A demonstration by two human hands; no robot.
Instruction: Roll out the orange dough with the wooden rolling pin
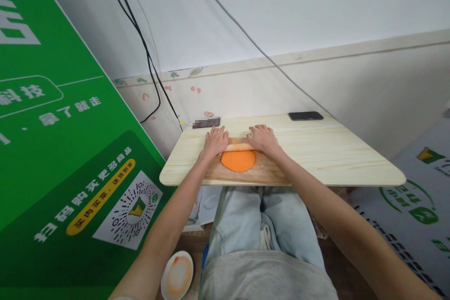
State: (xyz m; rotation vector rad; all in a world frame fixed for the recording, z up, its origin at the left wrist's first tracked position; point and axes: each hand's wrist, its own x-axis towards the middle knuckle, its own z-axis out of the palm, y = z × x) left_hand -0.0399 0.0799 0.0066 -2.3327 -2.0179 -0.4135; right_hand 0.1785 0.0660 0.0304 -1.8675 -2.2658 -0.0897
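A pale wooden rolling pin (pixel 241 147) lies crosswise at the far edge of a flat, rounded sheet of orange dough (pixel 238 161). Beneath both is a brown wooden board (pixel 270 171) near the table's front edge. My left hand (pixel 215 142) is over the pin's left end, its fingers bent forward across it. Over the right end rests my right hand (pixel 263 138), palm down with the fingers curved over the pin. Both palms hide the pin's ends.
A phone (pixel 206 123) with a cable lies at the back left of the pale table (pixel 337 164), another phone (pixel 305 116) at the back right. A stained white plate (pixel 177 275) is below left. A green panel (pixel 70 159) stands left; cables hang along the wall.
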